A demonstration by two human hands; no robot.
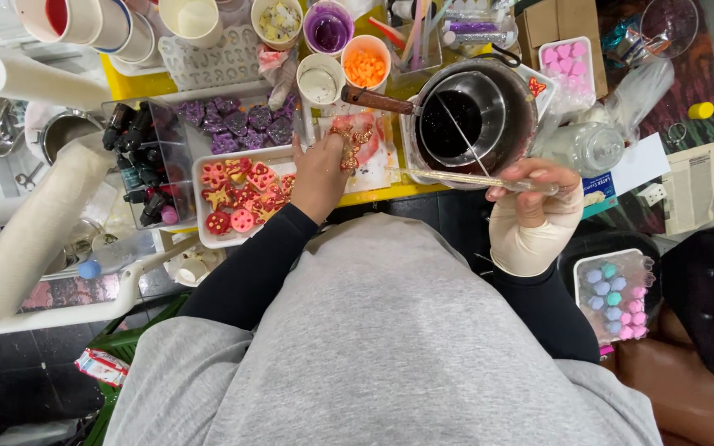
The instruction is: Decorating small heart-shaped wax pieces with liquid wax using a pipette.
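Fingers of your left hand (317, 175) press down on a small gold-glittered red piece (352, 140) lying on the clear plastic sheet (378, 161), beside the white tray of red moulded shapes (204, 202). Your right hand (532, 206), wrapped at the wrist, pinches a thin clear glittery stick (456, 177) across the round metal pot (502, 116).

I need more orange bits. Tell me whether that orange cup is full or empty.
Nearly full: the orange cup stands upright, with orange pieces heaped close to its rim.
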